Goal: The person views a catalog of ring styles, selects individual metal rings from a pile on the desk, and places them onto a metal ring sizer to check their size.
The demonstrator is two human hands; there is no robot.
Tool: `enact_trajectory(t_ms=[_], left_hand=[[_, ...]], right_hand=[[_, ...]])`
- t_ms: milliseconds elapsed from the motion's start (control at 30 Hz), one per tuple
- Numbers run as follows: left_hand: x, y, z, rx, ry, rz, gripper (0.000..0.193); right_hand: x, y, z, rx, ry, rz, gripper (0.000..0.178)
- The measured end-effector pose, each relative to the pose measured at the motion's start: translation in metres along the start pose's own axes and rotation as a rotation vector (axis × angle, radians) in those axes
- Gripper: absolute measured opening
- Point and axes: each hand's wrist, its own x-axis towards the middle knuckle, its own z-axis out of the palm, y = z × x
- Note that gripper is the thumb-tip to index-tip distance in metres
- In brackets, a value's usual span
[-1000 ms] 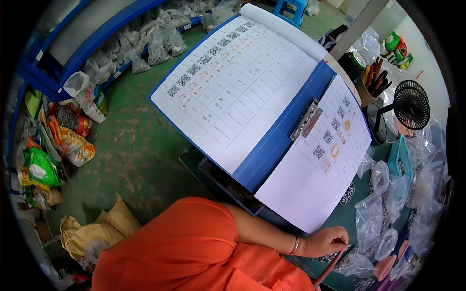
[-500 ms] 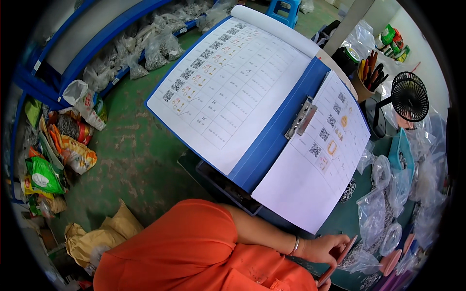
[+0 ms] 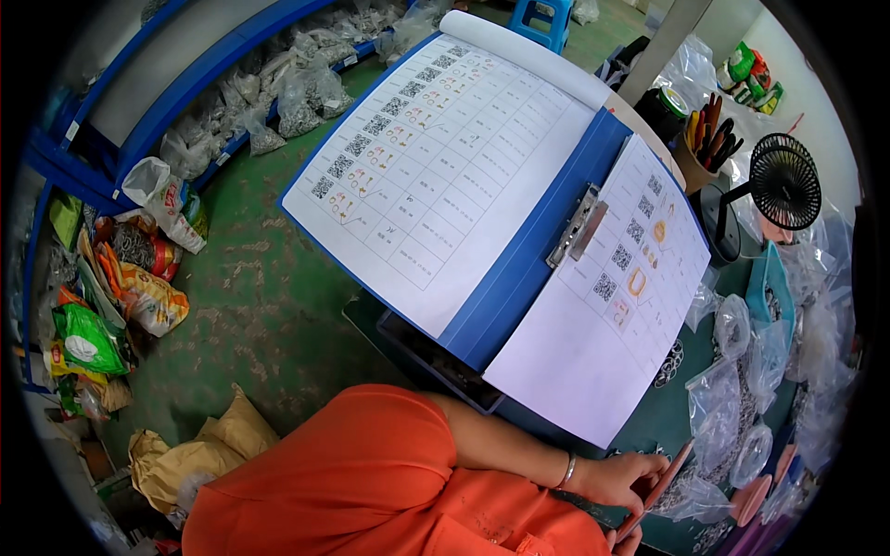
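My left hand (image 3: 614,479), with a silver bracelet at the wrist, reaches in from the orange sleeve and is closed on a thin, flat phone (image 3: 666,484) in a reddish case, seen nearly edge-on. Only some fingers of my right hand (image 3: 627,541) show at the lower edge, closed around the phone's near end. Just beyond the hands lies an open blue clip folder (image 3: 519,246), with a printed sheet (image 3: 408,176) on its left side and a clipped stack of sheets (image 3: 607,324) on the right. A metal clip (image 3: 577,230) holds the stack.
Beneath the folder is a dark bin (image 3: 436,357). Clear bags of small metal parts (image 3: 732,398), a turquoise scoop (image 3: 768,287), a black fan (image 3: 784,182) and a pen cup (image 3: 697,162) crowd the right. Blue shelves (image 3: 185,88) hold bags at left; a paper sack (image 3: 209,454) stands below.
Both hands keep hold of the phone, which has tilted and shifted slightly up and right. The rest of the scene has shifted only a little in the picture.
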Motion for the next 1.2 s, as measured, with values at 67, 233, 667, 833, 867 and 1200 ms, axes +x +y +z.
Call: enact_trajectory(t_ms=[67,233,667,833,867,1200], left_hand=[[0.0,-0.001,0.0,0.055,0.028,0.025,0.044],[0.0,-0.001,0.0,0.035,0.031,0.038,0.043],[0.002,-0.002,0.0,0.11,0.043,0.075,0.042],[0.001,0.005,-0.003,-0.041,0.046,0.052,0.045],[0.0,0.006,-0.004,-0.062,0.066,0.068,0.045],[0.002,0.013,-0.006,0.01,0.131,0.041,0.033]], right_hand=[[0.001,-0.001,0.001,0.0,-0.01,-0.006,0.026],[0.003,0.0,0.004,0.0,-0.03,-0.018,0.028],[0.01,-0.003,0.012,-0.019,-0.071,-0.02,0.031],[0.013,-0.007,0.017,-0.036,-0.112,-0.021,0.033],[0.013,-0.009,0.018,-0.039,-0.126,-0.022,0.033],[0.013,-0.018,-0.006,-0.063,-0.258,-0.086,0.036]])
